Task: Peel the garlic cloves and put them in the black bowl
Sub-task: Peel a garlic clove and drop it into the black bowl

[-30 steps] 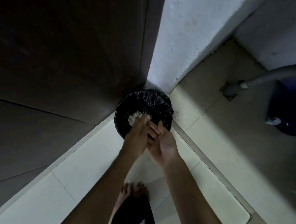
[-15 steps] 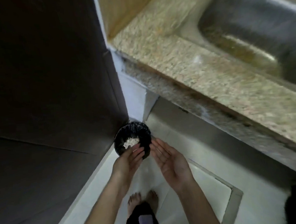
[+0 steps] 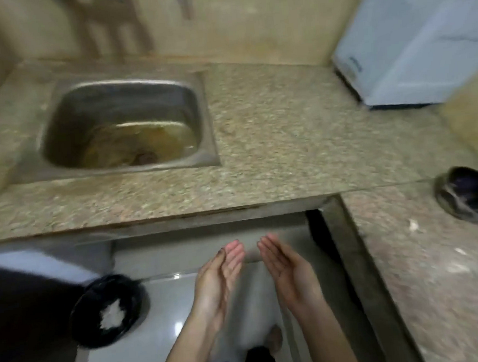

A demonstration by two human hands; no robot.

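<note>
Grip spread on both, left hand and right hand held apart with palms facing, black bowl set on the table, far right, bin lower left.

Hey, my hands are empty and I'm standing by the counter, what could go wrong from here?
1. Pale scraps lie on the counter near the bowl; too blurred to tell clove from skin, so skin might get in.
2. The sink holds murky water; rinsing your left hand and right hand there might dirty them.
3. The bin of peels stands close by; a step could tip it.
</note>
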